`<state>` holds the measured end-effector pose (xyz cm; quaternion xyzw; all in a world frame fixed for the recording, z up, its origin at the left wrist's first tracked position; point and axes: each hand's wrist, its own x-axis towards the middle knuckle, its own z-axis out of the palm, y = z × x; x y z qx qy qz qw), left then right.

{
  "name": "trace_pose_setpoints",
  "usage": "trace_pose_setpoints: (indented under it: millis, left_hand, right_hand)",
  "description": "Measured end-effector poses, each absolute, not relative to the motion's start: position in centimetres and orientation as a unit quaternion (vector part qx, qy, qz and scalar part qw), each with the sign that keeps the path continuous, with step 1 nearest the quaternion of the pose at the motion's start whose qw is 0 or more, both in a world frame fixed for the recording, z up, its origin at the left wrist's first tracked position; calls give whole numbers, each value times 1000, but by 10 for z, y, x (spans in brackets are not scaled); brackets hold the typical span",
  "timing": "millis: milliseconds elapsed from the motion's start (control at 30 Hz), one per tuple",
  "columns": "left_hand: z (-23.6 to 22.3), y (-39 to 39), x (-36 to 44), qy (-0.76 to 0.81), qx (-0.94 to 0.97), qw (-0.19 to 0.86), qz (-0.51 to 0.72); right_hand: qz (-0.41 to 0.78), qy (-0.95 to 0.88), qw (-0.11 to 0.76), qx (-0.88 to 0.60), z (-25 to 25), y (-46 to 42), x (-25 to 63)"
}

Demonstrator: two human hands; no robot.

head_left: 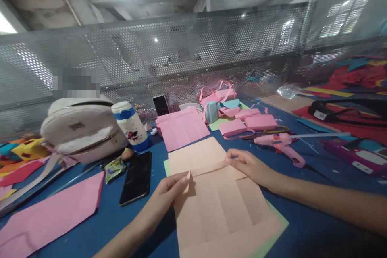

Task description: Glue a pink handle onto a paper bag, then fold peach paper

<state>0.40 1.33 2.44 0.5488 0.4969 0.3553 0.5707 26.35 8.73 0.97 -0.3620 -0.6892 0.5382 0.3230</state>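
Observation:
A peach-coloured sheet of paper with several straight creases lies in front of me, on top of a light green sheet. A narrow flap is raised across its upper part. My left hand pinches the left end of that flap between thumb and fingers, where a small corner sticks up. At the flap's right end, my right hand is closed in a pinch on the paper. More peach paper shows flat beyond the flap.
A pink glue gun with a glue stick lies to the right, near pink paper boxes. Beyond my sheet is folded pink paper. On the left are a black phone, a bottle, a backpack and pink paper.

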Motion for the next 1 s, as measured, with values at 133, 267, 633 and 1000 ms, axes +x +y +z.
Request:
trace_pose_setpoints:
  millis: [133,267,633,1000]
  left_hand:
    - [25,8,5,507,648,470,320]
    - [24,13,8,543,730,290,296]
    - [9,27,9,519,796,167,263]
    - [-1,37,11,456,849,45,263]
  right_hand:
    - [501,-730,258,-387,9,86,274]
    - [312,-849,229,-360,18,82,274]
    - [-54,-967,173,-178,-7,75,237]
    - [-45,-929,299,-214,-31,75,228]
